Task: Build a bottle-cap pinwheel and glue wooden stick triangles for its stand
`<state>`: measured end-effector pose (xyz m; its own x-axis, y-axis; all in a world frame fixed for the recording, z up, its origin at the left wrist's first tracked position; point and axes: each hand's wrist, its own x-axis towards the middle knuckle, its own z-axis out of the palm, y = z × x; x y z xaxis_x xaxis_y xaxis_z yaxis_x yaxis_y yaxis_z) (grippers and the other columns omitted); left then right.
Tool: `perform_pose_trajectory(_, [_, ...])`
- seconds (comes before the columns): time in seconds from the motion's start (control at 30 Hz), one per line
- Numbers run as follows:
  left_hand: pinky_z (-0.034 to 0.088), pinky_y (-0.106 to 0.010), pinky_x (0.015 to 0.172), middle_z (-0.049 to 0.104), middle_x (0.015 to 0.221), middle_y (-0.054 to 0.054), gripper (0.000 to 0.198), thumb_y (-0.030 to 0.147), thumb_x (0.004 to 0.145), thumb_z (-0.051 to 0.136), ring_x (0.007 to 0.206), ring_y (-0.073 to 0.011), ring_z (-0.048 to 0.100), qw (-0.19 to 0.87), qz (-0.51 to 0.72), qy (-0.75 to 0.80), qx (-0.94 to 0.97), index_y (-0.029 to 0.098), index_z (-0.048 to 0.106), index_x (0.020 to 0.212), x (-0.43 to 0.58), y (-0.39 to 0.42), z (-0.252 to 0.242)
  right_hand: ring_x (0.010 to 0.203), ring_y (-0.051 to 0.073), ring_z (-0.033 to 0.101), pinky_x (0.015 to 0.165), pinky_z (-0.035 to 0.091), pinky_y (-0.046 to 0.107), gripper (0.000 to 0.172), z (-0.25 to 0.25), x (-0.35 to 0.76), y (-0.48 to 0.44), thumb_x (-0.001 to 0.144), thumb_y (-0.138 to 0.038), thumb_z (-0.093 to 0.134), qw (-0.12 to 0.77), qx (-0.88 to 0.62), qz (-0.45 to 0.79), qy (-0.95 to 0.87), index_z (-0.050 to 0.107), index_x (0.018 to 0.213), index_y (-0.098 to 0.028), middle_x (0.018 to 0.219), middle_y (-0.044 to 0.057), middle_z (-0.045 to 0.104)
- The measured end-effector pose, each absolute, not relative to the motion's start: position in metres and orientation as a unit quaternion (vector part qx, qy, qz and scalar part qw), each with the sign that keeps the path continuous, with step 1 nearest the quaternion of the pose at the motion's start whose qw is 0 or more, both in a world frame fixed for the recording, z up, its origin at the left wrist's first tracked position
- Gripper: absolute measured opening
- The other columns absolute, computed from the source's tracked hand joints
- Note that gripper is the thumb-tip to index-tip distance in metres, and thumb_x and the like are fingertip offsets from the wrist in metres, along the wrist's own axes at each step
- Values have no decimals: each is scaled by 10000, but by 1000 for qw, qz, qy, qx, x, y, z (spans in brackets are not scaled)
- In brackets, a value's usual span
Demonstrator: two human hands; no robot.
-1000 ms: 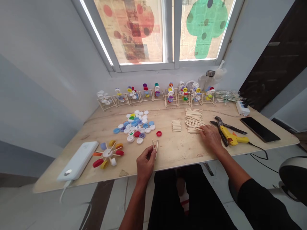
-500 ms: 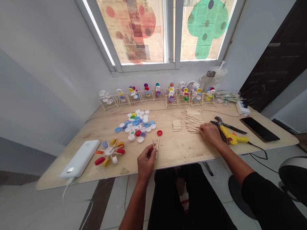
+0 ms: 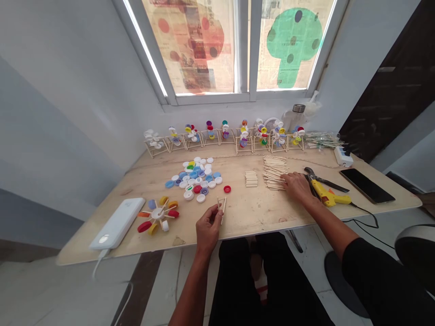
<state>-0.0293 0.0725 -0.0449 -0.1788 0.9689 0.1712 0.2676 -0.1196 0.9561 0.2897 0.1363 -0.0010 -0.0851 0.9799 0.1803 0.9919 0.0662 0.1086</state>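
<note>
My left hand (image 3: 208, 226) is closed around a small frame of thin wooden sticks (image 3: 223, 203), held upright near the table's front edge. My right hand (image 3: 296, 186) reaches to the pile of wooden sticks (image 3: 273, 170), its fingertips pinched at the pile's right end; the exact grip is partly hidden. Left of that pile lies a bundle of shorter sticks (image 3: 251, 179). A red bottle cap (image 3: 227, 189) rests just beyond the held frame. To the left is a wheel of sticks and coloured caps (image 3: 158, 214).
Many loose caps (image 3: 195, 174) are heaped left of centre. Finished-looking stick stands with caps (image 3: 210, 135) line the wall. Pliers (image 3: 328, 179), a yellow glue gun (image 3: 328, 195) and a phone (image 3: 367, 185) lie at the right. A white power bank (image 3: 118, 222) sits left.
The camera view has shifted slightly. My right hand has moved a little left and up over the stick pile. My left hand keeps its hold on the frame.
</note>
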Motion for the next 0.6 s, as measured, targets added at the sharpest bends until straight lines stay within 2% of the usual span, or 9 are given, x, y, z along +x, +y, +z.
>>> perform_pose_trajectory(0.3, [523,-276,665,706,759,-54,400,397,745,586,733,-188,658,347,516,564,543,140,680,1037,-30,73,-48,921,221,541,737,313,310,158,1,284,140,858,-258,521,19,-676,-108,-729,650,892,-174,937,101,665])
perform_pose_trajectory(0.6, [518,-275,685,709,794,-56,388,385,742,589,741,-181,656,349,518,565,540,136,679,1026,-28,72,-44,964,240,517,787,305,339,181,1,276,133,882,-186,454,17,-669,-119,-733,628,907,-139,970,135,649])
